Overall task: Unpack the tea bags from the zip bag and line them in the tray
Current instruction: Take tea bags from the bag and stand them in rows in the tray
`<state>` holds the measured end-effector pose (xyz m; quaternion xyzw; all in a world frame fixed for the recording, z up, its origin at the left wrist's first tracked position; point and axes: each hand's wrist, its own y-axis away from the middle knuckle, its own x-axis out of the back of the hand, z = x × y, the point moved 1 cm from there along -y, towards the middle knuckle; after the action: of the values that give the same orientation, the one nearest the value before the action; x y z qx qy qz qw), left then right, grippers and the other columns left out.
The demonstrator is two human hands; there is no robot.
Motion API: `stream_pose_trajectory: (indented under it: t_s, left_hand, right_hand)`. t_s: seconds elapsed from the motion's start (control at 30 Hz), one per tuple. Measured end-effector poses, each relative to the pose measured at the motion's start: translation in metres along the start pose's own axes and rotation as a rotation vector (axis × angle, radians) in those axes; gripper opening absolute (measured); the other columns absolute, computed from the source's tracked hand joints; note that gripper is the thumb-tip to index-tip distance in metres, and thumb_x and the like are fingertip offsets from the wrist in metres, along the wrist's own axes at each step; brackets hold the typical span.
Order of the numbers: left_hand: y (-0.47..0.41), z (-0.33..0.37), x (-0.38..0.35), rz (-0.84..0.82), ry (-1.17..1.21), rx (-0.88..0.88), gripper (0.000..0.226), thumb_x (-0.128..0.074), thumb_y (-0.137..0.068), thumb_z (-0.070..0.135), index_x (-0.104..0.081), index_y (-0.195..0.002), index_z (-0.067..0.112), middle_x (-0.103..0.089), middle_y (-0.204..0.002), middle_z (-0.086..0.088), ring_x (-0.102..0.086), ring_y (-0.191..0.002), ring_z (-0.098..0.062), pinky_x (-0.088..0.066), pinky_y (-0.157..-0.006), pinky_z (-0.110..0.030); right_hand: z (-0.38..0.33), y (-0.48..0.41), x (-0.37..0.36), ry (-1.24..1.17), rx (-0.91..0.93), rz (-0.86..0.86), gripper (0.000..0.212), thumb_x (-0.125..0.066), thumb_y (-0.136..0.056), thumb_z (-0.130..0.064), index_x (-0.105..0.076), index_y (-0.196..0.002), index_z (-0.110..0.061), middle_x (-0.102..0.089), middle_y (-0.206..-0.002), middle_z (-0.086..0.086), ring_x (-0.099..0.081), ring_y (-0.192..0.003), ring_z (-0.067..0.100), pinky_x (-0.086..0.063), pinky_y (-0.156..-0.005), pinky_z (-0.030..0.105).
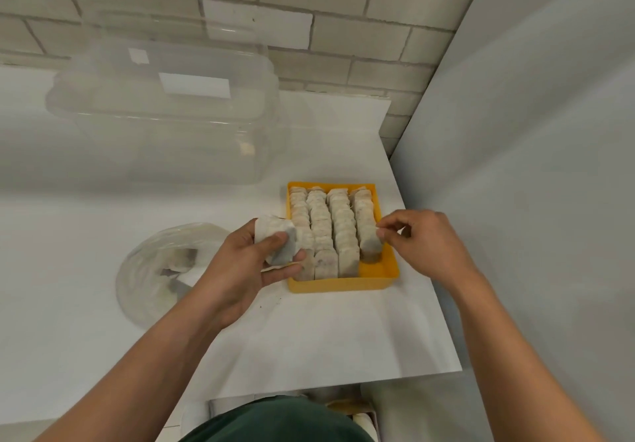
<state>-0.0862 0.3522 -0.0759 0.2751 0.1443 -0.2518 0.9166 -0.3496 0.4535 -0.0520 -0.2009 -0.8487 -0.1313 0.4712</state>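
A yellow tray (343,285) stands on the white counter, filled with several rows of upright tea bags (321,221). Its rightmost row stops short, leaving bare yellow floor at the front right corner. My left hand (247,266) is at the tray's left edge, shut on a small stack of tea bags (275,238). My right hand (422,242) is over the tray's right side, its thumb and fingertip pinching the top of the front tea bag (371,249) of the rightmost row. A clear zip bag (161,269) lies to the left with a few tea bags inside.
A large clear plastic container (165,115) stands at the back left of the counter. A grey wall (532,183) runs close along the right side of the tray. A tiled wall is behind. The counter's front edge is near my body.
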Motion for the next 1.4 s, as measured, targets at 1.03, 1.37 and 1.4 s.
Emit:
stream_pose_trajectory:
  t_s: [1.03,1.37,1.4]
  left_hand:
    - [0.008,-0.002,-0.013,-0.121,-0.094,-0.035,0.025,-0.067,-0.097,0.005,-0.070,-0.122,0.007,-0.077,-0.115,-0.013,-0.076,-0.107,-0.028,-0.063,-0.082,-0.032]
    - [0.011,-0.001,-0.004,-0.182,-0.132,0.041,0.024,-0.068,-0.096,0.001,-0.071,-0.119,0.007,-0.077,-0.115,-0.015,-0.075,-0.107,-0.030,-0.062,-0.085,-0.032]
    - [0.011,-0.001,-0.003,-0.184,-0.141,0.038,0.024,-0.068,-0.096,0.001,-0.071,-0.119,0.008,-0.077,-0.114,-0.015,-0.075,-0.106,-0.030,-0.062,-0.085,-0.031]
  right_hand:
    - [-0.074,0.019,-0.024,-0.561,0.108,-0.101,0.016,-0.075,-0.092,-0.035,-0.078,-0.108,-0.034,-0.074,-0.098,-0.021,-0.067,-0.090,0.003,-0.053,-0.083,0.017]
    - [-0.081,0.028,-0.027,-0.443,0.121,-0.024,0.007,-0.074,-0.092,-0.024,-0.075,-0.090,-0.030,-0.073,-0.087,-0.015,-0.068,-0.081,0.009,-0.055,-0.078,0.027]
    - [-0.080,0.029,-0.028,-0.432,0.122,-0.054,0.005,-0.075,-0.091,-0.026,-0.075,-0.092,-0.031,-0.073,-0.088,-0.014,-0.068,-0.082,0.009,-0.056,-0.078,0.028]
